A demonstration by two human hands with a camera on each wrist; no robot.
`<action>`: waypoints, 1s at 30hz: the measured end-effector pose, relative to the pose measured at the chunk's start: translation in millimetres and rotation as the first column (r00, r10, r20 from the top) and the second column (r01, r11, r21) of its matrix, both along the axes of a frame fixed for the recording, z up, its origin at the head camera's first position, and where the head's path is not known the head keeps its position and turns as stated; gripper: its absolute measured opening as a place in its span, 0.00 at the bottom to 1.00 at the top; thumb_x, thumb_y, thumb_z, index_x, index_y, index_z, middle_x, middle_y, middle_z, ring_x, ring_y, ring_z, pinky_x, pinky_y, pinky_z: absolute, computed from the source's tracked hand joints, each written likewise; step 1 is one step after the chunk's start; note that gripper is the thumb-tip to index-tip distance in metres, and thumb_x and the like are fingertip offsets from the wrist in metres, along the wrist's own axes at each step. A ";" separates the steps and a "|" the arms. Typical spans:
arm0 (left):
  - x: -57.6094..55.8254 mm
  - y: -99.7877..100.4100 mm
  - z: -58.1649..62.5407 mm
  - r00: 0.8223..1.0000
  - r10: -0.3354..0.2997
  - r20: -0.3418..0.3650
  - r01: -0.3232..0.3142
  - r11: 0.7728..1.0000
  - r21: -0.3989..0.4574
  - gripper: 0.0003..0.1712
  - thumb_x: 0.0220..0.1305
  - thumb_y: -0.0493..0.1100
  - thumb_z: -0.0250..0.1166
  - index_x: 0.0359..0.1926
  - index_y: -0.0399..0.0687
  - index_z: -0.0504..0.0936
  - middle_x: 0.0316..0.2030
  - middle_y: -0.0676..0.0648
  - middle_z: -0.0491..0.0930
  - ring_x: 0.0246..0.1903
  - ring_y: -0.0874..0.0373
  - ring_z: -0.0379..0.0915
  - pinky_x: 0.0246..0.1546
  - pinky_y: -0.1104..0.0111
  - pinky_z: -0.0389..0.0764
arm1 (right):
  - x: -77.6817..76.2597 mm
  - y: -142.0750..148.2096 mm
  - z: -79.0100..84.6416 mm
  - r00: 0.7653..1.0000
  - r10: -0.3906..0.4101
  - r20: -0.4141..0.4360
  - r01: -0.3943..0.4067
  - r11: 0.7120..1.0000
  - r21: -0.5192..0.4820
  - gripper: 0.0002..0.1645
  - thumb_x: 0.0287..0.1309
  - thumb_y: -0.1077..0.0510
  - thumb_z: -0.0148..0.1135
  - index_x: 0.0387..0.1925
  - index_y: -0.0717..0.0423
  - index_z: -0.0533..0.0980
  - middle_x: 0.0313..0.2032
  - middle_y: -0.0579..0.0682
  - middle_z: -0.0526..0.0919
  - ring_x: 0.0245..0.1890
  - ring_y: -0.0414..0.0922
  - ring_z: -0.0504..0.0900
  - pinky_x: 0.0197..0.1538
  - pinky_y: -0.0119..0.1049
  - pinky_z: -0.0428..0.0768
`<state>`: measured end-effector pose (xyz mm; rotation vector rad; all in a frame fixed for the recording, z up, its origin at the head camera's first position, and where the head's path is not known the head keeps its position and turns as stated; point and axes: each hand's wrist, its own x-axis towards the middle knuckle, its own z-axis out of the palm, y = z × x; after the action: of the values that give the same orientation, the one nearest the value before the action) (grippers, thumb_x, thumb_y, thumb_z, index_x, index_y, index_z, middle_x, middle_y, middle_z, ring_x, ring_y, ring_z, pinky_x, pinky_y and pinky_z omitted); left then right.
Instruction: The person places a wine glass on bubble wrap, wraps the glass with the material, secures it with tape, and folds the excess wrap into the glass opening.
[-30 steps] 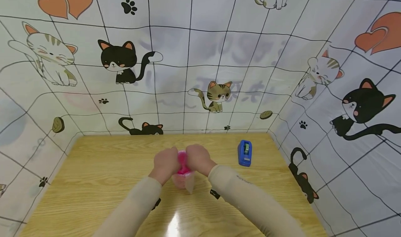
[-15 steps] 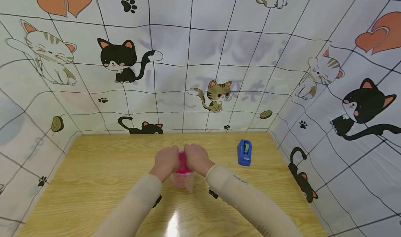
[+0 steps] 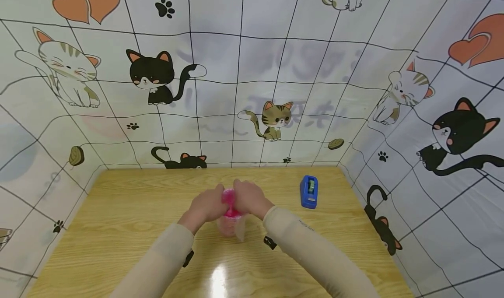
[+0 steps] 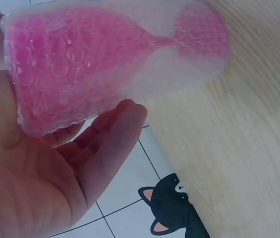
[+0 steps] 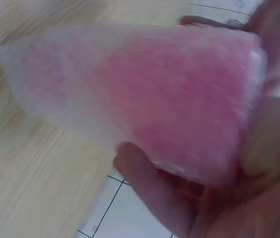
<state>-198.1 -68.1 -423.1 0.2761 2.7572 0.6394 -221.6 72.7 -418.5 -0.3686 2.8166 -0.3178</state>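
Observation:
A pink goblet (image 3: 229,197), with a wide cup, thin stem and flared foot, is wrapped in clear bubble wrap (image 4: 154,79). My left hand (image 3: 208,204) holds the wrapped goblet at its cup end from the left, the fingers along its far side in the left wrist view. On the other side my right hand (image 3: 250,198) grips the same end. Blurred in the right wrist view, the wrapped goblet (image 5: 179,94) lies against the fingers and palm. A loose flap of wrap (image 3: 239,230) hangs toward me near the foot.
A blue tape dispenser (image 3: 309,192) with a roll in it stands on the wooden table (image 3: 138,206), right of my hands. Cat-print sheeting (image 3: 216,92) rises behind the table and along both sides.
My left wrist and forearm have shifted slightly left and down, with the left hand turning on the wrap. The right hand stays nearly in place; the dispenser has not moved.

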 end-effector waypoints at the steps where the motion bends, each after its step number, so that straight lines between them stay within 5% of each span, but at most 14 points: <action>1: 0.5 -0.6 -1.2 1.000 0.000 -0.002 0.000 1.000 0.010 0.32 0.60 0.47 0.61 0.62 0.38 0.67 0.37 0.43 0.81 0.28 0.53 0.74 0.26 0.61 0.76 | -0.3 2.1 1.5 0.999 0.013 0.037 -0.012 0.999 -0.043 0.23 0.54 0.54 0.65 0.50 0.58 0.70 0.35 0.54 0.80 0.23 0.44 0.79 0.23 0.35 0.80; 5: 2.3 -2.2 -3.4 1.000 0.001 -0.008 0.000 0.999 0.047 0.30 0.61 0.47 0.62 0.61 0.38 0.66 0.38 0.43 0.81 0.27 0.53 0.73 0.24 0.63 0.75 | -1.1 9.8 10.0 0.979 0.068 0.190 -0.030 0.981 -0.194 0.29 0.57 0.55 0.63 0.57 0.58 0.65 0.43 0.58 0.80 0.24 0.46 0.80 0.23 0.38 0.83; 10: 4.7 -5.2 -3.9 1.000 0.014 -0.015 -0.012 0.993 0.117 0.27 0.59 0.47 0.63 0.56 0.39 0.68 0.34 0.44 0.79 0.25 0.53 0.72 0.23 0.64 0.73 | -3.0 17.4 14.9 0.954 0.138 0.265 -0.070 0.965 -0.253 0.27 0.62 0.53 0.59 0.59 0.57 0.65 0.47 0.56 0.79 0.32 0.45 0.79 0.32 0.41 0.84; 15: 5.6 -11.4 -4.0 1.000 0.024 -0.001 -0.023 0.982 0.186 0.24 0.62 0.48 0.59 0.56 0.41 0.69 0.33 0.45 0.79 0.26 0.54 0.72 0.24 0.64 0.73 | -5.4 22.6 15.9 0.945 0.159 0.287 -0.059 0.942 -0.329 0.29 0.65 0.49 0.57 0.62 0.58 0.65 0.49 0.58 0.79 0.32 0.47 0.80 0.37 0.46 0.85; 21: 6.4 -21.0 -3.0 0.999 0.025 0.039 -0.034 0.961 0.273 0.25 0.68 0.52 0.55 0.60 0.43 0.70 0.44 0.42 0.82 0.37 0.52 0.78 0.34 0.59 0.80 | -9.2 29.5 13.9 0.947 0.155 0.282 -0.048 0.934 -0.354 0.30 0.70 0.40 0.48 0.62 0.56 0.67 0.53 0.57 0.78 0.35 0.45 0.82 0.38 0.42 0.85; 30: 6.8 -28.6 -7.4 0.997 0.066 0.045 -0.077 0.951 0.300 0.31 0.70 0.66 0.48 0.61 0.50 0.72 0.55 0.42 0.79 0.52 0.47 0.78 0.46 0.52 0.81 | -9.1 37.7 11.5 0.954 0.121 0.274 -0.015 0.934 -0.357 0.32 0.70 0.34 0.43 0.60 0.52 0.69 0.53 0.54 0.80 0.39 0.46 0.81 0.42 0.44 0.84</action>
<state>-191.3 -96.7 -430.4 0.2279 2.6402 1.0771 -230.7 110.4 -406.9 -0.4523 2.4444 -0.7981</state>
